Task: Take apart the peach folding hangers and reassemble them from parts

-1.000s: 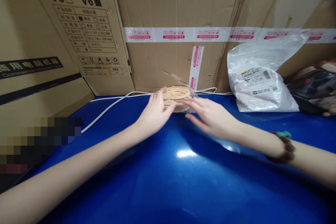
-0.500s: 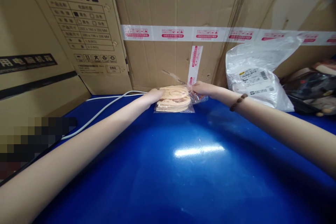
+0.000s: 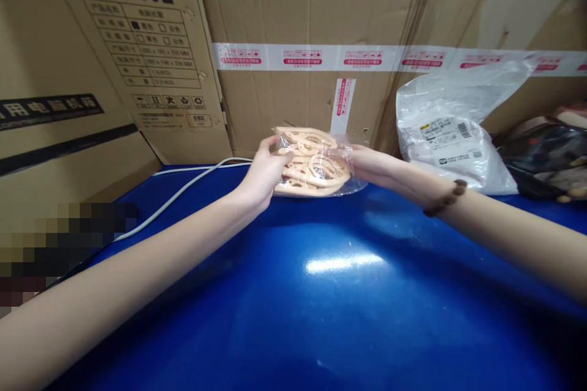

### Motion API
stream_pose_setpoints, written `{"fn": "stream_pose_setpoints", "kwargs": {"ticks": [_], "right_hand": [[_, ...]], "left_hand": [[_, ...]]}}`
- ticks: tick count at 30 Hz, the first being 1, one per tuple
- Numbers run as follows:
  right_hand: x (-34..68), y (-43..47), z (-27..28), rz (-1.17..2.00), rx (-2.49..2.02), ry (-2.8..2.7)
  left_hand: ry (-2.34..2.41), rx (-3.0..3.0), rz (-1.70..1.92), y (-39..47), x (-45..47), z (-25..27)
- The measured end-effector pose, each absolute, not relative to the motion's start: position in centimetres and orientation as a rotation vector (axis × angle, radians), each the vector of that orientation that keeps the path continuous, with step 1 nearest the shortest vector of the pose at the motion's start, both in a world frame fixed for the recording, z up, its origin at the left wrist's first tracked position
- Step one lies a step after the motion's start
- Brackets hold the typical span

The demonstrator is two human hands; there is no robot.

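A clear plastic bag of peach-coloured folding hangers (image 3: 316,168) is held up near the back of the blue table (image 3: 293,299). The hangers are curved plastic pieces with holes, stacked together. My left hand (image 3: 266,165) grips the bag's left end, thumb on the front and the other fingers mostly behind. At the right end my right hand (image 3: 364,162) is closed on the bag, its fingertips partly hidden by the film and the hangers. A brown beaded bracelet (image 3: 446,198) circles my right wrist.
Cardboard boxes (image 3: 293,6) stand like a wall behind the table, another printed box (image 3: 160,73) at the left. A white plastic mailing bag (image 3: 452,134) leans at the back right, beside a dark wrapped bundle (image 3: 545,153). A white cable (image 3: 178,193) lies at the left.
Both hands have lifted the bag of hangers and tilted it, so more of its broad face shows. My right hand has shifted slightly rightward and partly behind the bag.
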State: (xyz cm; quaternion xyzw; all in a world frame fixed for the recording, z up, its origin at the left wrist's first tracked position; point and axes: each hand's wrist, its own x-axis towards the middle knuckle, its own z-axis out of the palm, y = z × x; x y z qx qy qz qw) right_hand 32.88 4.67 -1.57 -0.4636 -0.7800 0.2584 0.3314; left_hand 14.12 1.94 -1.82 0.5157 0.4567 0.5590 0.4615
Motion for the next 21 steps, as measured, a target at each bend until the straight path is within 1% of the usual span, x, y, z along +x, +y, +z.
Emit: {"fn": "stream_pose_setpoints", "kwargs": {"ticks": [3, 5, 9, 11, 17, 21], "right_hand": [[33.0, 1.5, -1.9, 1.121, -1.022, -1.925], [32.9, -0.8, -2.1, 1.284, -0.993, -1.799], [32.2, -4.6, -2.9, 1.405, -1.057, -1.637], [31.9, -5.6, -3.4, 1.401, -1.106, -1.606], [32.3, -6.4, -4.7, 1.501, -1.21, -1.418], [33.1, -6.9, -5.0, 1.47, -1.302, -1.43]], "left_hand": [[1.003, 1.055, 1.232, -0.9, 13.1, -1.4], [0.948, 0.997, 1.065, -2.4, 12.2, -1.6], [1.009, 0.933, 0.98, -4.0, 10.4, -2.7], [1.082, 0.937, 0.945, -4.6, 9.9, -3.2], [1.263, 0.943, 0.876, -5.7, 8.8, -3.7], [1.352, 0.977, 0.857, -5.9, 6.5, -2.9]]}}
